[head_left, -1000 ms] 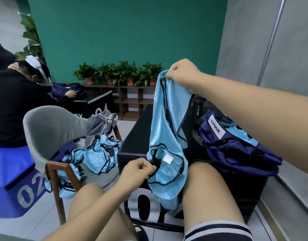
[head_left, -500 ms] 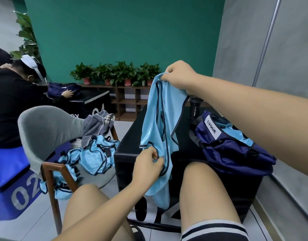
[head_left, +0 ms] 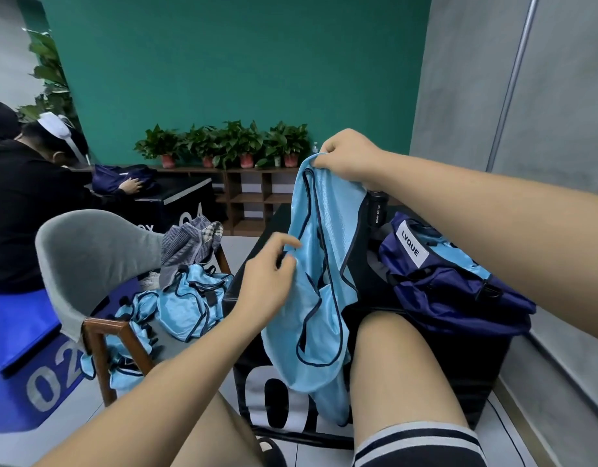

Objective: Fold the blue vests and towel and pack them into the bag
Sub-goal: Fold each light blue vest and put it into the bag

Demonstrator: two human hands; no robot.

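Green wall (head_left: 240, 62) behind, pot plants in a row, and a person sits at a black box (head_left: 425, 358) with both hands busy.

Right hand (head_left: 350, 156) is up high and grips the top of a light blue vest (head_left: 324, 298), just as it did a second ago. Left hand (head_left: 270, 281) has climbed. It was pinching the vest low down by a little white tag, and now it sits halfway up the side edge. Its fingers are half bent against the cloth. I cannot tell if they hold it or only touch it, because the hand covers that spot. I think it is hunting for a place to start a fold. So this vest is not folded yet — it hangs long, down between the knees.

Dark blue bag (head_left: 452, 298) lies on the box to the right, near the vest. A bit of light blue shows in its open top, but how much is inside I cannot see. A black bottle (head_left: 378, 210) peeks out from behind the vest.

Over on the grey chair (head_left: 88, 251) lie more vests (head_left: 186, 305) in a heap, with the striped towel (head_left: 190, 244) on top — all waiting. The white tag is out of sight now.
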